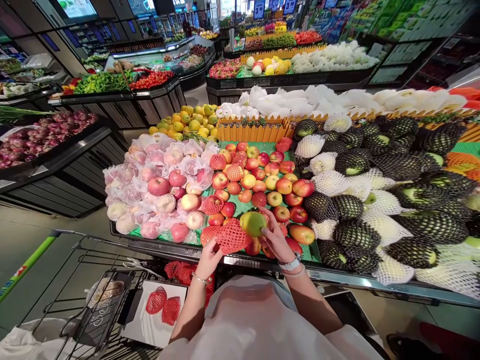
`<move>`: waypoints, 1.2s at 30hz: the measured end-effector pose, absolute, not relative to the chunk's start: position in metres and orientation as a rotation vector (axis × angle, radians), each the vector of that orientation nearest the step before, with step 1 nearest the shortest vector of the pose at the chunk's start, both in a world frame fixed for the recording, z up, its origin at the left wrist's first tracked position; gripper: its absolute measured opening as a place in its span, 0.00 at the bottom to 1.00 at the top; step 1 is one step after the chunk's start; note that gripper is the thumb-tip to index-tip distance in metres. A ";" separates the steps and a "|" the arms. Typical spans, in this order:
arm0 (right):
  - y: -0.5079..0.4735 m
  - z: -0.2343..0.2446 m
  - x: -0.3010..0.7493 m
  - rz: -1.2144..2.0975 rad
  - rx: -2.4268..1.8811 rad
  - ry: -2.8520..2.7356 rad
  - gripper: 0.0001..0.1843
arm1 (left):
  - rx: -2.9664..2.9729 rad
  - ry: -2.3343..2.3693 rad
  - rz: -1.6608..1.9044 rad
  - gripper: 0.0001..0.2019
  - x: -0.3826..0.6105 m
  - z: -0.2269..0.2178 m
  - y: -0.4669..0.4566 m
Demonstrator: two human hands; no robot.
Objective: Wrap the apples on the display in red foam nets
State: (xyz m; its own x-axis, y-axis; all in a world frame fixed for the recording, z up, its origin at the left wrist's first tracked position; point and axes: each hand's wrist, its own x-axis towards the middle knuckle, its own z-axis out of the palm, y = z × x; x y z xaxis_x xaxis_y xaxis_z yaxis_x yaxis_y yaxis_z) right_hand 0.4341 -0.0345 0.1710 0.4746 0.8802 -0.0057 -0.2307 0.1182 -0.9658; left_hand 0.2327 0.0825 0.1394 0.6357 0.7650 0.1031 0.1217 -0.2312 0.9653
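Loose apples (pixel 262 185) filled the middle of the frame, with wrapped pink apples (pixel 157 190) to their left and dark netted fruit (pixel 393 200) crowding the right. A shopping cart (pixel 93 300) stood at lower left. No writing could be read. Near lower centre, the right hand (pixel 276 239) gripped a greenish apple (pixel 253 223) with curled fingers, while the left hand (pixel 208 258) pinched the red foam net (pixel 228 236) just beside it.

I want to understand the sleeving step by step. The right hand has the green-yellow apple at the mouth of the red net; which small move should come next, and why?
Probably push the apple further into the red foam net. The right hand holds it only at the net's edge, and the left hand grips the net's near end, seemingly steadying it.
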 end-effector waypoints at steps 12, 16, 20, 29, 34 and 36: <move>-0.029 0.151 0.429 1.070 -1.048 -0.894 0.34 | 2.052 0.520 0.642 0.20 0.239 0.142 0.088; -0.029 0.153 0.426 1.067 -1.014 -0.903 0.34 | 1.881 0.570 0.595 0.30 0.246 0.141 0.087; -0.032 0.157 0.423 1.087 -0.914 -0.822 0.33 | 1.729 0.529 0.667 0.33 0.250 0.140 0.085; -0.035 0.150 0.421 1.216 -0.748 -0.683 0.25 | 1.731 0.646 1.143 0.23 0.255 0.133 0.074; -0.034 0.144 0.417 1.267 -0.737 -0.697 0.24 | 1.851 0.509 1.473 0.25 0.265 0.149 0.071; -0.034 0.148 0.415 1.285 -0.736 -0.721 0.25 | 1.888 0.441 1.360 0.26 0.269 0.157 0.069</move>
